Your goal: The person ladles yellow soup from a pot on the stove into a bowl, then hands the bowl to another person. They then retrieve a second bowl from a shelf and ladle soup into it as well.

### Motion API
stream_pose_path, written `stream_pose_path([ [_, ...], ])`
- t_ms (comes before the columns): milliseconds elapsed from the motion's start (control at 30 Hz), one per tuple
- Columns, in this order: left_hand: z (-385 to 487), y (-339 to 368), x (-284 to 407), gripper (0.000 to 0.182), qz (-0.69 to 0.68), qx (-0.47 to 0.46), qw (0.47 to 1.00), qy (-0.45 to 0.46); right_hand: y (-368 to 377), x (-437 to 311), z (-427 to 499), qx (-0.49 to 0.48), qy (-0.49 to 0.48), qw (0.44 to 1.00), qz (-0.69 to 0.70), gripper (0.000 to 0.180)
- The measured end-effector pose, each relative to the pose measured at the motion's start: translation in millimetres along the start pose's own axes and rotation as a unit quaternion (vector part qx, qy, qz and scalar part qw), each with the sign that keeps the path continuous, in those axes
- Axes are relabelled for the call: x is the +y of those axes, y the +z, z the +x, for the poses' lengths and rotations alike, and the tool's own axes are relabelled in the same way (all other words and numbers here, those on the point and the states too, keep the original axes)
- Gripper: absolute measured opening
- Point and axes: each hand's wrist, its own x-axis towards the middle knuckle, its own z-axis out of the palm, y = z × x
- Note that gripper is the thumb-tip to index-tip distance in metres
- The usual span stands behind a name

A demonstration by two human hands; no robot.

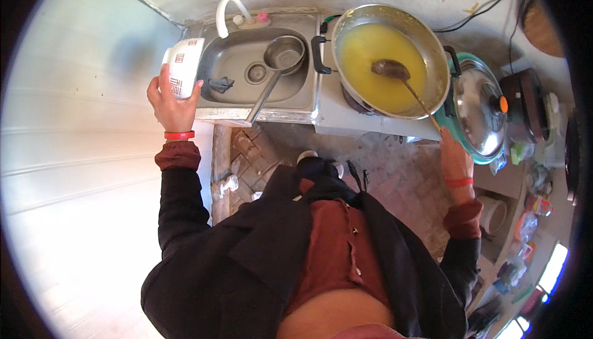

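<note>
My left hand point(176, 100) grips a white bowl point(184, 68) with reddish-brown printed marks, tipped on its side over the left rim of the steel sink. At the right, my right hand point(456, 160) is on the end of a long thin handle; its dark ladle head point(390, 69) rests in yellow liquid point(366, 54) inside a wide two-handled metal pan point(440, 52). How the fingers wrap the handle is partly hidden. In the sink basin point(231, 56) lie a metal dipper point(285, 54), its long handle reaching over the front edge, and a dark crumpled cloth or scrap point(221, 84).
A white curved faucet point(231, 3) rises behind the sink. Right of the pan stands a green pot or basin with a shiny metal lid point(479, 107), then a dark appliance point(523, 103). Black cables point(482, 15) run along the wall. A pale wall point(92, 153) is close at left.
</note>
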Motion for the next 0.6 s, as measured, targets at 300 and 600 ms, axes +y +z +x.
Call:
stream_pose_path([
  [300,18,11,-27,0.073,-0.234,-0.013,0.954,-0.186,-24,-35,22,-0.135,0.127,0.982,0.025,0.034],
  [600,8,11,-37,0.061,-0.734,-0.038,0.543,-0.407,-1,-42,15,-0.046,0.081,0.995,0.021,0.031],
])
